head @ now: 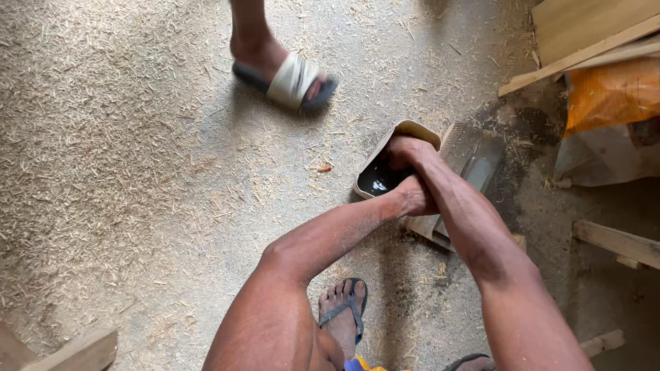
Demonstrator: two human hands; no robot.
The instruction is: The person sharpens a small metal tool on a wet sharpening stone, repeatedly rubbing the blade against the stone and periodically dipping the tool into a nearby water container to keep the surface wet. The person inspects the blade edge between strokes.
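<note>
Both hands meet at a small tan container [402, 130] that sits on the floor [137, 172], its open top showing a dark, glossy liquid [377, 183] inside. The right hand [407, 152] curls over the container's far rim, fingers bent down into the opening — they are hidden past the knuckles, so how tightly they close, or whether they pinch anything, cannot be told. The left hand [416, 196] lies against the near edge of the container, fist-like, its fingers tucked out of sight under the right forearm; its hold cannot be made out either. Both arms stretch forward and down from the bottom of the view, the right forearm crossing above the left wrist. The container looks like cut cardboard or thin board with a rounded lip, and it rests just beside a flat grey sharpening stone [474, 154] set on a wooden block [423, 227]. The floor is rough concrete strewn with pale wood shavings and sawdust. The person's own foot in a blue flip-flop [344, 312] stands below the arms — another person's foot in a beige slide sandal [292, 82] stands well apart, at the top.
</note>
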